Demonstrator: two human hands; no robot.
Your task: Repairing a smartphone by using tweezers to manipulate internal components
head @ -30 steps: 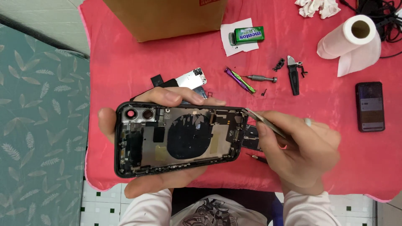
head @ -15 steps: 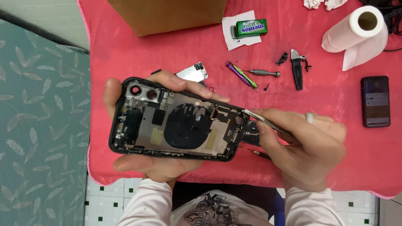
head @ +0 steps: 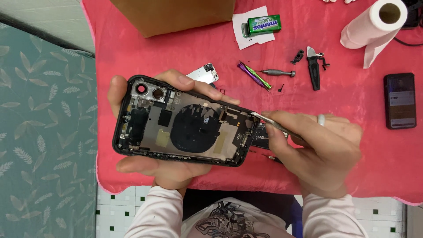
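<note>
Above a red tablecloth (head: 352, 114), the left hand (head: 163, 169) cradles an opened black phone (head: 185, 123), its round coil and camera exposed, while the right hand (head: 321, 150) pinches metal tweezers (head: 273, 124) at the phone's right end.

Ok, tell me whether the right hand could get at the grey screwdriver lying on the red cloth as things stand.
Probably yes, but not freely. The grey screwdriver lies in the open on the red cloth, just beyond the right hand, with nothing between them. That hand's grip is taken up by metal tweezers, though.
</note>
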